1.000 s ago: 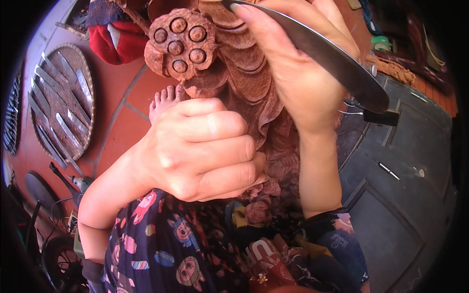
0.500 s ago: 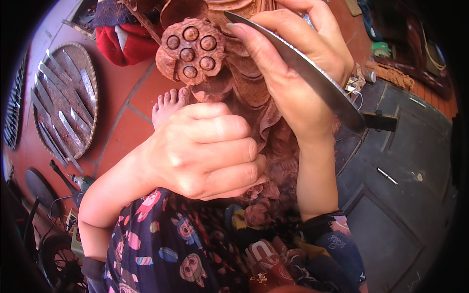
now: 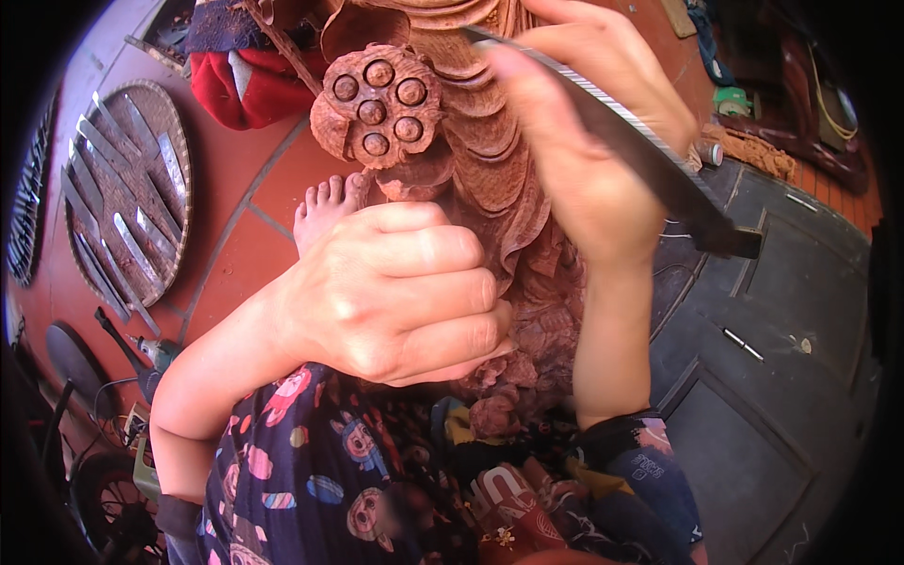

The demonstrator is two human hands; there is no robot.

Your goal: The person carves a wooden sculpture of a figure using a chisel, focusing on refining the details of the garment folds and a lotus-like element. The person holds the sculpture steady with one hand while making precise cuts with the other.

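A reddish-brown wooden carving (image 3: 490, 160) stands between my knees, with layered petals and a round seed-pod head (image 3: 379, 104) at its top left. My left hand (image 3: 395, 292) is closed around the carving's lower middle and steadies it. My right hand (image 3: 589, 160) grips a long flat metal file (image 3: 650, 160), whose tip lies against the upper part of the carving and whose dark end sticks out to the right. A bare foot (image 3: 325, 207) shows just left of the carving.
A round woven tray (image 3: 127, 202) with several metal carving blades lies on the red tile floor at the left. A red cloth bundle (image 3: 240, 80) sits at the top. A dark panelled board (image 3: 772, 348) lies at the right, and a power tool (image 3: 151, 353) at the lower left.
The view has drawn closer and shifted, so the carving sits lower and larger. My right hand has slid the file up along the carving; my left hand keeps its hold.
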